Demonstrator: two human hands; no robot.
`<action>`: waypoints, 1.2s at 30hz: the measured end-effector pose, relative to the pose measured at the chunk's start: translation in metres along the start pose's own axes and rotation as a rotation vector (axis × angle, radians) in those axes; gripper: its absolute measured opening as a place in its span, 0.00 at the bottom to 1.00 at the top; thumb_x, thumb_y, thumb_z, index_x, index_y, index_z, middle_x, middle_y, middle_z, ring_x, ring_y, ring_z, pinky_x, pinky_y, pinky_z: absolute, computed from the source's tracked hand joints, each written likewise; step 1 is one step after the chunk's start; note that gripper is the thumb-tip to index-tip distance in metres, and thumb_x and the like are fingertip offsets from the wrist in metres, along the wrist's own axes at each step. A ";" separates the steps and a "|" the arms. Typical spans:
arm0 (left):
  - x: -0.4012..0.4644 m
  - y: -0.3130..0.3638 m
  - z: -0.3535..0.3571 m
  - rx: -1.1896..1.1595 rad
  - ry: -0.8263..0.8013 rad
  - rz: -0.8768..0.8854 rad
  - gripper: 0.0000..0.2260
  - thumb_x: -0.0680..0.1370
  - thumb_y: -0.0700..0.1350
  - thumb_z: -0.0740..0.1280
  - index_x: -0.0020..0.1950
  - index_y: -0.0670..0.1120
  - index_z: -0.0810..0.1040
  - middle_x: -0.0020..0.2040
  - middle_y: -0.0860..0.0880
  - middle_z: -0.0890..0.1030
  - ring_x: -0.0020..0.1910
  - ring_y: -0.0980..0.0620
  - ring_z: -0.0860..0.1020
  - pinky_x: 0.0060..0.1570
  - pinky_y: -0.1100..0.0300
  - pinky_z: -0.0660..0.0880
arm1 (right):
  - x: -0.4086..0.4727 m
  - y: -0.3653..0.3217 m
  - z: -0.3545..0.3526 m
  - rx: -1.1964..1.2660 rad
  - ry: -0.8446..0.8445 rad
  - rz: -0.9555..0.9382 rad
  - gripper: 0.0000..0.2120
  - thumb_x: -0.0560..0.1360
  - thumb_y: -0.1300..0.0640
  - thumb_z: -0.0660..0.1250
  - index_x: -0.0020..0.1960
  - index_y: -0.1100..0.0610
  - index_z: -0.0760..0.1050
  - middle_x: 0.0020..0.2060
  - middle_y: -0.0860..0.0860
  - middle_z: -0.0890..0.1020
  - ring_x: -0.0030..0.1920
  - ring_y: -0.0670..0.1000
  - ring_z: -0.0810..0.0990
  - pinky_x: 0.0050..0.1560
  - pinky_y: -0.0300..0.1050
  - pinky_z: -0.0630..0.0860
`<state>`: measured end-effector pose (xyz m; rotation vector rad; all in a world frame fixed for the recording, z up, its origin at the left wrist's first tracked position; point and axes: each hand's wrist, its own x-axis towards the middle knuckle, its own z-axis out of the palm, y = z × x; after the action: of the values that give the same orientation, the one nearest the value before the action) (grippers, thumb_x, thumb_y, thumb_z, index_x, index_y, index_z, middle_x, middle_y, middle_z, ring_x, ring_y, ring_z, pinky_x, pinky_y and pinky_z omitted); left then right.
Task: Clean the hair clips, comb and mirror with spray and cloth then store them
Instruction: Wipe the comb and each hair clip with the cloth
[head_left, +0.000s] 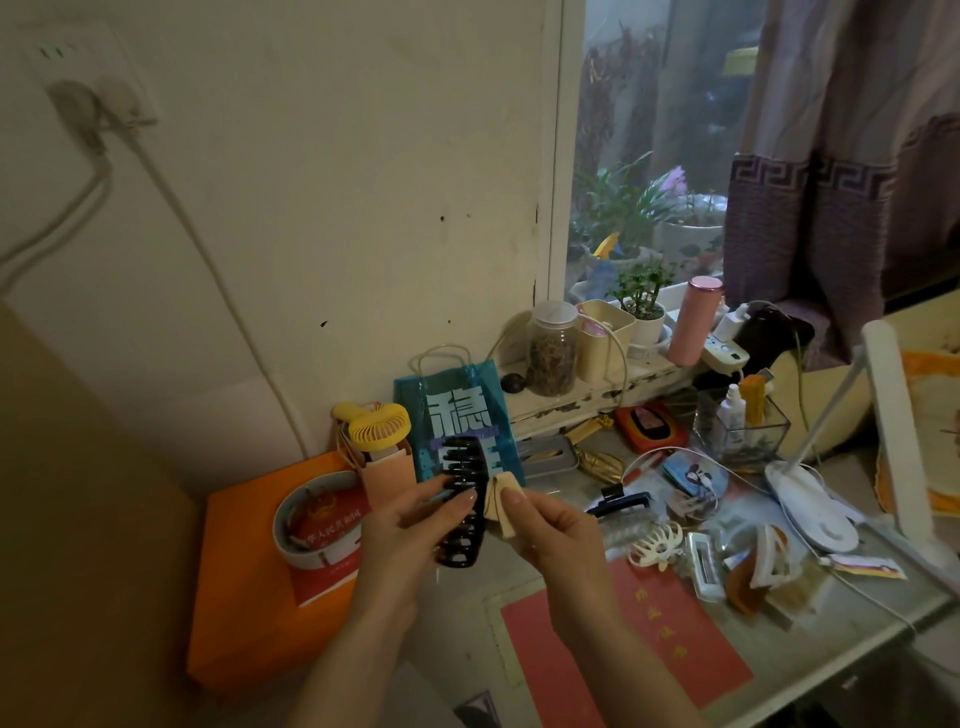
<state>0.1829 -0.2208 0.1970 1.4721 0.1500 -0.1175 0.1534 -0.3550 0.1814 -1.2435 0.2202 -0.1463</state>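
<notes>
My left hand (415, 525) grips a long black claw hair clip (464, 499), held upright above the desk. My right hand (550, 530) pinches a small beige cloth (503, 501) against the clip's right side. On the desk to the right lie a white claw clip (655, 543), a dark blue clip (621, 502), a clear clip (704, 564) and a white and orange clip (769, 558). A small white spray bottle (732, 410) stands in a clear glass box (743, 431). I cannot make out a comb or a mirror.
An orange box (239, 587) with a round tin (317, 519) sits at the left, beside a yellow handheld fan (376, 423) and a blue bag (457, 415). A white desk lamp (815, 499), cables, a pink flask (693, 319) and jars crowd the right and the sill.
</notes>
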 end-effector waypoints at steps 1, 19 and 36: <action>-0.001 0.000 0.000 -0.005 -0.001 -0.002 0.10 0.71 0.39 0.73 0.47 0.53 0.82 0.43 0.49 0.86 0.48 0.47 0.83 0.50 0.49 0.79 | 0.000 0.000 0.000 -0.001 0.005 -0.004 0.08 0.75 0.57 0.67 0.45 0.58 0.85 0.41 0.58 0.85 0.43 0.54 0.81 0.46 0.47 0.77; -0.003 0.001 0.000 -0.027 0.005 -0.034 0.08 0.72 0.40 0.72 0.49 0.49 0.81 0.46 0.46 0.84 0.44 0.49 0.84 0.36 0.60 0.79 | 0.001 0.004 0.000 -0.082 0.074 -0.063 0.06 0.75 0.62 0.68 0.43 0.63 0.83 0.31 0.50 0.83 0.29 0.40 0.78 0.30 0.30 0.71; 0.002 0.002 -0.005 -0.023 -0.007 -0.036 0.11 0.70 0.41 0.74 0.52 0.46 0.82 0.46 0.46 0.85 0.46 0.48 0.84 0.44 0.54 0.80 | 0.007 -0.002 -0.004 -0.043 0.084 -0.079 0.10 0.72 0.53 0.69 0.46 0.59 0.84 0.38 0.55 0.85 0.38 0.50 0.81 0.41 0.43 0.77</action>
<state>0.1850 -0.2154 0.1978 1.4459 0.1721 -0.1494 0.1597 -0.3608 0.1815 -1.2902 0.2485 -0.2635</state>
